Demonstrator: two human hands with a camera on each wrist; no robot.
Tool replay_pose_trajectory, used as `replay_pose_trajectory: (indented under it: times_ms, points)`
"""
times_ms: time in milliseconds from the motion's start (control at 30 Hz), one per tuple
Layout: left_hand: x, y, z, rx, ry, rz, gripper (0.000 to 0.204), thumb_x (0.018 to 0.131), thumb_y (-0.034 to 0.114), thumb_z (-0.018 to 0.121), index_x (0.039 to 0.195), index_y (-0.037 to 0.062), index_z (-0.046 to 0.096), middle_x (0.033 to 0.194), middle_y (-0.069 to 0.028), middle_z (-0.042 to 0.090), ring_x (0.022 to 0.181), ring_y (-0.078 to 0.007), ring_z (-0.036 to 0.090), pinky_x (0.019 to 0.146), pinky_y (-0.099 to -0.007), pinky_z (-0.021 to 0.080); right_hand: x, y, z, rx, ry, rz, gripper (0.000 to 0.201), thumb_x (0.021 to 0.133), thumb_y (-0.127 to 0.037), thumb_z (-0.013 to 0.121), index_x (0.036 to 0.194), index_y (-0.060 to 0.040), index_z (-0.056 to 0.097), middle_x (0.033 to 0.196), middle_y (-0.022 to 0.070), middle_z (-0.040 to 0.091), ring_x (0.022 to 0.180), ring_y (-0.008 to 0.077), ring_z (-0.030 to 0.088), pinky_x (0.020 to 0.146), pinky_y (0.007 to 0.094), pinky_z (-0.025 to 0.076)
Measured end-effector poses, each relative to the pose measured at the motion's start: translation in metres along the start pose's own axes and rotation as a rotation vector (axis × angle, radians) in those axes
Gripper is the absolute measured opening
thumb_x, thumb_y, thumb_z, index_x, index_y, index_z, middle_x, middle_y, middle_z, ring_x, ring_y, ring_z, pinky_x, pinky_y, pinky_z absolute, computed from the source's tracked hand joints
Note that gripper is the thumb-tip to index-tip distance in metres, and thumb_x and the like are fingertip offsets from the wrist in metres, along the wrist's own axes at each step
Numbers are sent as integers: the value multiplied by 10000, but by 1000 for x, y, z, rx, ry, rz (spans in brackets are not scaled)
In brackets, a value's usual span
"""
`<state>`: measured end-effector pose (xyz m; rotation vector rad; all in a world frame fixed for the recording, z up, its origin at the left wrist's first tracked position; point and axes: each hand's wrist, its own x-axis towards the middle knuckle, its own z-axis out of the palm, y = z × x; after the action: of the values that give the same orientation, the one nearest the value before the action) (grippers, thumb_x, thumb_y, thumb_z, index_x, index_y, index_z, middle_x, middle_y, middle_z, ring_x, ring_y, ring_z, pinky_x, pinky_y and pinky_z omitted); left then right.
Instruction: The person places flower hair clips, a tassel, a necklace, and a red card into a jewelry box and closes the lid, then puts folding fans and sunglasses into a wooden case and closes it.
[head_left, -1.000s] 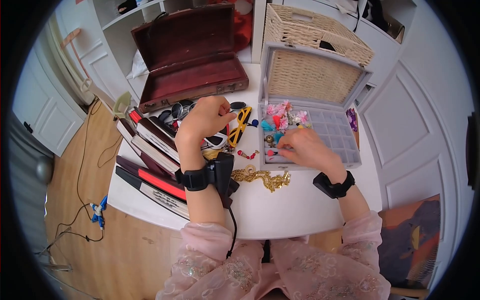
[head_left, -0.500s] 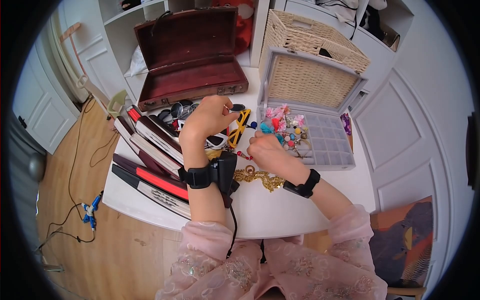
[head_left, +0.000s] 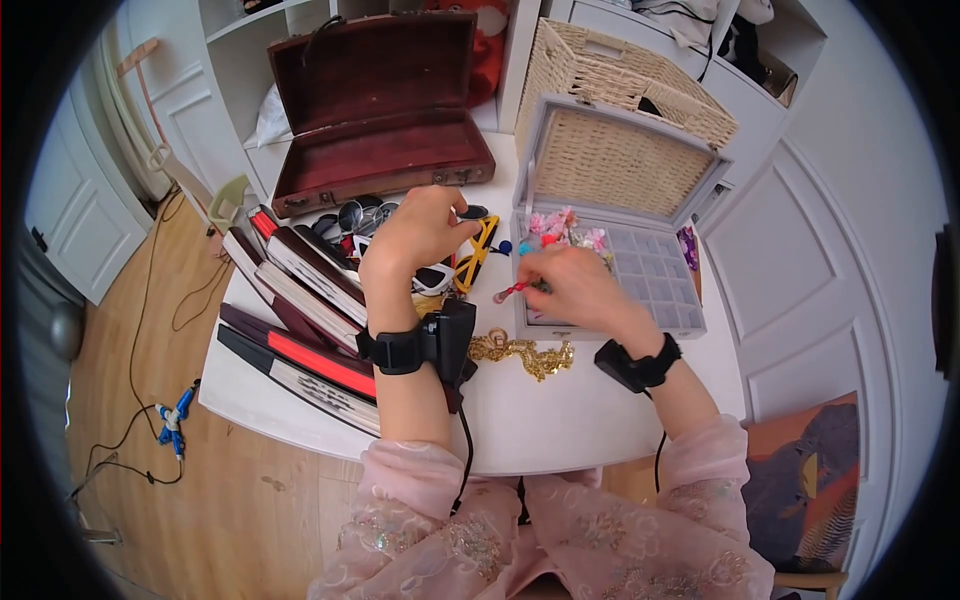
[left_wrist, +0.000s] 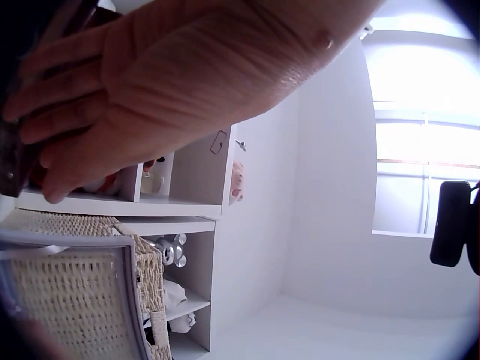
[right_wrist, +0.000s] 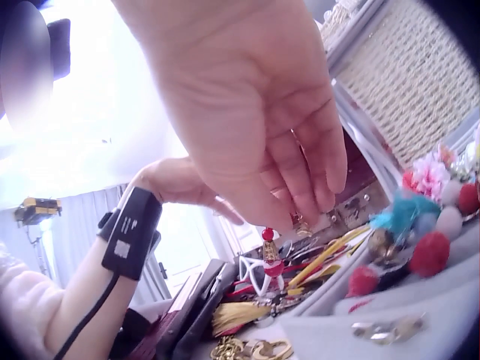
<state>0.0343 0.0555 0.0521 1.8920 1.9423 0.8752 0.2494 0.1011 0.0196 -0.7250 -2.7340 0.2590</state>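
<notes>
The right hand (head_left: 580, 287), fingers nearly closed, pinches a red beaded ornament (head_left: 513, 290), long axis toward eight o'clock, beside the left wall of the jewelry box (head_left: 672, 331). Left hand (head_left: 415, 235): farther, toward nine-to-ten o'clock, fingers relaxed, apparently empty.

My worktop (head_left: 560, 425) looks smooth, matt white. Red beads (head_left: 514, 290) I've got: glossy, smooth. Chain (head_left: 540, 358): shiny gold-col. metal. Case (head_left: 390, 155): dk. red-brown, semi-gloss, w/ metal clasps (head_left: 326, 198). Box (head_left: 655, 280): matt grey, cloth-like. Basket (head_left: 620, 70): rough woven fibre. Yellow specs (head_left: 476, 258): smooth plastic. My sleeves (head_left: 410, 475): sheer pink cloth. Floor (head_left: 250, 510): wood, low sheen.
</notes>
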Motion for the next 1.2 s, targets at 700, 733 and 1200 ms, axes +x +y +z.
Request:
replay_pose_trajectory:
  times_ms: [700,733,1200]
  points:
    - [3,-5,3,18,-14,63,321,762,227,682,929,-42,636,830,-173,642,767,-292,627,698,-348,491,-55,44,-25,-73,8,108,114,665,-81,644,762,-37,605,704,102,637,685,272,611,621,369,468]
    - [3,-5,3,19,-14,63,321,762,227,682,929,-42,636,830,-173,642,767,-292,627,698,-348,491,-56,44,-23,-86,-36,113,111,659,-74,642,758,-39,605,701,105,636,685,278,609,620,377,465]
    - [0,-1,-1,12,-7,41,302,761,197,679,921,-56,639,817,-181,647,755,-288,636,698,-348,495,-67,56,-21,-178,-212,206,96,671,-56,651,760,-53,614,662,84,641,677,278,616,630,374,460]
